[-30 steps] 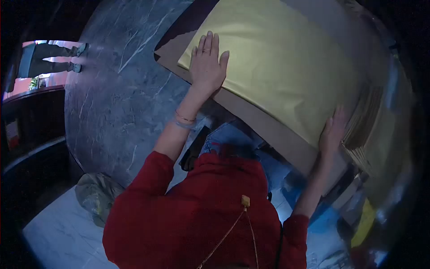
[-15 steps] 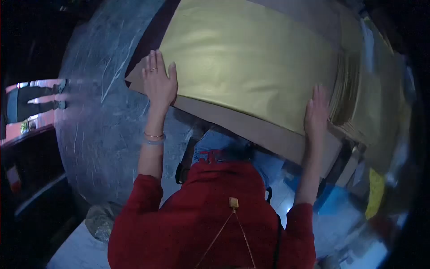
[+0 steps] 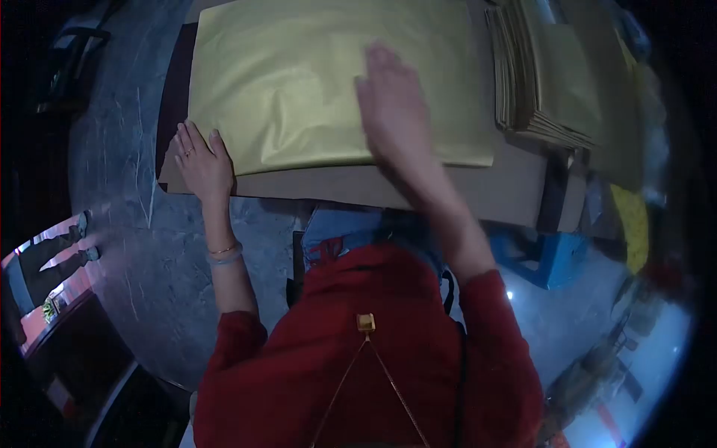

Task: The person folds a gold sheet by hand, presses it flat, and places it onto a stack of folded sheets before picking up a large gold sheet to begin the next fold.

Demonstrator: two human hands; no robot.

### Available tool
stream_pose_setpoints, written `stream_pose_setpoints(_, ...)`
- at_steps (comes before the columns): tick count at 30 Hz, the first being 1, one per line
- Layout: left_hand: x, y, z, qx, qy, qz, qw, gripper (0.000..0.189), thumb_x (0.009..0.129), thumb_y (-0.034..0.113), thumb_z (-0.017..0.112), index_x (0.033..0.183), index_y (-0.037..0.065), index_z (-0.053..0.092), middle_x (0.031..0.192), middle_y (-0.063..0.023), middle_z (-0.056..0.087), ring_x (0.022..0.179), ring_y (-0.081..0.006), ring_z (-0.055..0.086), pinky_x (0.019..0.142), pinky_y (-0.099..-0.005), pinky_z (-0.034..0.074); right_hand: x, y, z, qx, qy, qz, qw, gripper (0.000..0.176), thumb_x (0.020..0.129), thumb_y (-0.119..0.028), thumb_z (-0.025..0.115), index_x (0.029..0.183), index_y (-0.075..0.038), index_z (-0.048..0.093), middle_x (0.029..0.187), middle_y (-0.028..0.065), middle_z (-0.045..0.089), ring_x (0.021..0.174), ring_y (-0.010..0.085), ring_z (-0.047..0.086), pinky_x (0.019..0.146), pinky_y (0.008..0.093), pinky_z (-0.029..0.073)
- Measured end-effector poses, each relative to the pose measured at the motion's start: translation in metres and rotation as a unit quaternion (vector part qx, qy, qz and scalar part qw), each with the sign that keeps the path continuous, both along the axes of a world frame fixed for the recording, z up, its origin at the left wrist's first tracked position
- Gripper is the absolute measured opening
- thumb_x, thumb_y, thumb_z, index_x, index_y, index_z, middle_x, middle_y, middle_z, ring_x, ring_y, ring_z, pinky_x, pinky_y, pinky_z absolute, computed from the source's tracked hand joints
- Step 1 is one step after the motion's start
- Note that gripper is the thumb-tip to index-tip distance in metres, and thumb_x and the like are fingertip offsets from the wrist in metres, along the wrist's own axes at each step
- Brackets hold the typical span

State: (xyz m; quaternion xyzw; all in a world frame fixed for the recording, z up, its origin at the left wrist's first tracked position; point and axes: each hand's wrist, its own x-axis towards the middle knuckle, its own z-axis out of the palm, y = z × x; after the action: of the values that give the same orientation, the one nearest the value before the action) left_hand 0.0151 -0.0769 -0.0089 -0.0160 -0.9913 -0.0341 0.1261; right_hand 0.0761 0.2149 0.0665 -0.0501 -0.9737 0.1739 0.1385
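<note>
A large gold-yellow paper sheet (image 3: 284, 82), slightly wrinkled near its front edge, lies flat on a brown cardboard sheet (image 3: 478, 190). My left hand (image 3: 203, 163) rests palm down at the sheet's front left corner, fingers stretched out and partly over the cardboard. Over the middle of the gold paper is my right hand (image 3: 394, 108), blurred, its fingers extended and pointing away from me. Neither hand grips anything. Just right of the sheet stands a thick stack of folded gold-yellow paper (image 3: 564, 89), its layered edges facing the sheet.
A blue plastic stool (image 3: 551, 261) is below the cardboard's right side. Yellow material (image 3: 632, 228) hangs at the right. Grey marbled floor (image 3: 123, 179) spreads to the left, where another person's legs (image 3: 56, 257) show at the edge.
My right hand has moved left from the sheet's right edge onto its middle. The view has turned, so the gold sheet now lies straighter before me. My left hand stays at the left corner.
</note>
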Motion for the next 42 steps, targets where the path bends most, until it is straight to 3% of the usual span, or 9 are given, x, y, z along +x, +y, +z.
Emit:
stream_pose_setpoints(2,-0.001,-0.002,-0.003,0.001,0.018,-0.005,1.000,0.059,0.096,0.041,0.034,0.142,0.004,0.031,0.148,-0.0143,0.029,0.138,-0.0304,0.025,0.109,-0.0491,0.024,-0.015,-0.077,-0.024,0.016,0.044,0.112,0.993,0.045,0.092,-0.026,0.044,0.132,-0.005,0.043,0.140,0.0129,0.040,0.130,0.0262,0.038,0.108,0.0440,0.026)
stream_pose_setpoints(7,-0.005,-0.004,-0.005,-0.022,0.025,-0.007,0.999,0.058,0.097,0.042,0.034,0.141,0.004,0.032,0.148,-0.0150,0.030,0.137,-0.0307,0.026,0.109,-0.0486,0.025,-0.014,-0.145,-0.079,-0.003,0.060,0.157,0.986,0.046,0.091,-0.031,0.045,0.133,-0.011,0.045,0.144,0.0068,0.036,0.134,0.0206,0.033,0.109,0.0450,0.025)
stream_pose_setpoints(13,-0.002,0.000,0.000,0.002,0.012,0.001,1.000,0.060,0.096,0.043,0.033,0.142,0.004,0.031,0.148,-0.0156,0.029,0.137,-0.0309,0.026,0.109,-0.0489,0.024,0.012,-0.073,-0.081,-0.008,0.030,0.143,0.989,0.047,0.093,-0.030,0.043,0.137,-0.014,0.040,0.148,0.0043,0.030,0.136,0.0203,0.030,0.109,0.0486,0.023)
stream_pose_setpoints(17,-0.001,0.000,-0.002,-0.006,0.022,0.001,1.000,0.060,0.096,0.044,0.034,0.142,0.005,0.032,0.147,-0.0154,0.030,0.137,-0.0305,0.027,0.109,-0.0487,0.024,0.053,0.028,-0.069,0.118,-0.055,0.036,0.991,0.048,0.097,-0.031,0.036,0.141,-0.013,0.035,0.150,0.0062,0.028,0.137,0.0224,0.027,0.110,0.0500,0.020)
stream_pose_setpoints(22,0.001,0.001,0.002,0.006,0.001,0.005,1.000,0.060,0.097,0.043,0.034,0.143,0.004,0.030,0.148,-0.0152,0.028,0.138,-0.0302,0.025,0.110,-0.0485,0.023,0.102,0.126,-0.065,0.138,-0.080,-0.058,0.986,0.048,0.099,-0.030,0.032,0.143,-0.011,0.032,0.149,0.0088,0.029,0.137,0.0242,0.026,0.111,0.0457,0.021)
stream_pose_setpoints(29,0.000,-0.003,-0.001,0.010,-0.006,-0.002,1.000,0.060,0.098,0.043,0.032,0.144,0.005,0.026,0.150,-0.0159,0.024,0.138,-0.0338,0.021,0.111,-0.0493,0.020,0.090,0.071,-0.046,0.138,-0.093,-0.150,0.975,0.052,0.097,-0.023,0.038,0.142,-0.001,0.026,0.149,0.0159,0.026,0.138,0.0310,0.022,0.112,0.0457,0.017)
stream_pose_setpoints(32,0.000,-0.004,-0.003,0.010,-0.008,-0.002,1.000,0.060,0.098,0.042,0.033,0.145,0.006,0.026,0.150,-0.0154,0.023,0.139,-0.0331,0.021,0.111,-0.0498,0.020,0.043,-0.046,-0.018,-0.092,-0.076,0.091,0.989,0.051,0.093,-0.025,0.045,0.138,-0.004,0.035,0.146,0.0130,0.031,0.136,0.0261,0.028,0.111,0.0470,0.021)
stream_pose_setpoints(35,0.000,-0.005,-0.004,0.007,-0.008,-0.006,1.000,0.060,0.098,0.042,0.034,0.144,0.005,0.027,0.150,-0.0148,0.025,0.138,-0.0314,0.023,0.110,-0.0484,0.021,0.027,-0.146,-0.061,-0.016,0.039,0.231,0.972,0.060,0.092,-0.041,0.045,0.141,-0.007,0.033,0.148,0.0072,0.030,0.137,0.0208,0.027,0.112,0.0434,0.017)
stream_pose_setpoints(42,0.002,0.003,0.003,-0.011,-0.009,0.004,1.000,0.060,0.097,0.041,0.035,0.143,0.003,0.028,0.148,-0.0160,0.028,0.137,-0.0315,0.025,0.109,-0.0487,0.024,0.062,-0.053,-0.061,0.027,-0.055,0.182,0.981,0.056,0.092,-0.040,0.045,0.140,-0.013,0.036,0.151,0.0040,0.023,0.139,0.0200,0.022,0.111,0.0476,0.019)
